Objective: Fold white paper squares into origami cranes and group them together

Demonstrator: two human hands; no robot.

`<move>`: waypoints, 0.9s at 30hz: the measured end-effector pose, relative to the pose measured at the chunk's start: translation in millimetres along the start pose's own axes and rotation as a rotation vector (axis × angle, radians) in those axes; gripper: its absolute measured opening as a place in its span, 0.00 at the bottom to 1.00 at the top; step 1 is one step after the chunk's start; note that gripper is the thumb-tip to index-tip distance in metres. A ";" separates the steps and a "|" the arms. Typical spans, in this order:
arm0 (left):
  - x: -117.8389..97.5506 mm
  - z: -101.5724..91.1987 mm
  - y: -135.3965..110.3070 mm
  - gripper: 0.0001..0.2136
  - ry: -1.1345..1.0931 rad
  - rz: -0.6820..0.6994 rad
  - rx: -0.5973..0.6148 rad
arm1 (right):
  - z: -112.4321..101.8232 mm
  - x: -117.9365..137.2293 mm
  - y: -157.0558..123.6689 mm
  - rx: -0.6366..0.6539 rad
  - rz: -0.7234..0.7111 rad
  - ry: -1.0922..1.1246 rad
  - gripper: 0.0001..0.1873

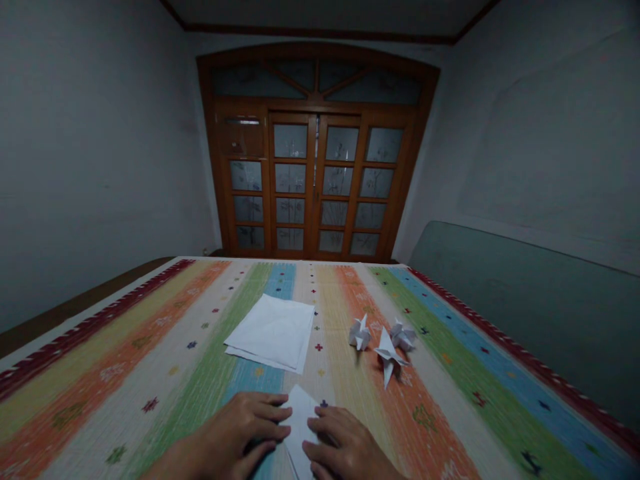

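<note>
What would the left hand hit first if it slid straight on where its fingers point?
Likely the right hand: its fingertips face the left hand across the folded paper, which the left fingers already seem to touch. Exact heights are hard to judge.

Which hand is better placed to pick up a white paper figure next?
Probably the right hand: the three paper figures sit ahead on its side, while the left hand is farther off, across the folded paper. Both hands touch that paper.

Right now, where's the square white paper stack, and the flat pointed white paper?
Square white paper stack point(274, 332): head view, top sheet's middle.
Flat pointed white paper point(299, 423): head view, middle of its visible surface.
</note>
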State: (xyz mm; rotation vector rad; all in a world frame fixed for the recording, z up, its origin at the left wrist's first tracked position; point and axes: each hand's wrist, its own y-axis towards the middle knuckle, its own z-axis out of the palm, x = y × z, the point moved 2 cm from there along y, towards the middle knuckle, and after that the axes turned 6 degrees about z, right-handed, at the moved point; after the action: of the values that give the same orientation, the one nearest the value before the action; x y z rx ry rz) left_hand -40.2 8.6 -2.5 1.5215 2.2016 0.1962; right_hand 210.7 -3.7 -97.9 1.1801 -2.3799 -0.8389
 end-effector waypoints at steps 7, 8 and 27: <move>-3.9 -0.1 4.8 0.19 0.090 0.111 0.002 | -13.2 1.3 5.8 0.131 -0.028 -0.046 0.14; -4.1 0.7 4.4 0.20 0.109 0.123 0.018 | -15.2 1.3 7.2 0.157 -0.048 -0.060 0.14; 6.4 0.1 -1.0 0.19 0.008 0.030 -0.079 | -15.2 1.2 17.7 0.348 -0.087 -0.089 0.17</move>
State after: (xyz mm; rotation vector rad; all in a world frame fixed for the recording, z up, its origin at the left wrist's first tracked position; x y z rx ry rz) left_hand -42.8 14.1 -4.7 1.5141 2.1520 0.2957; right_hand 207.7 -1.6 -74.7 1.4103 -2.6389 -0.5233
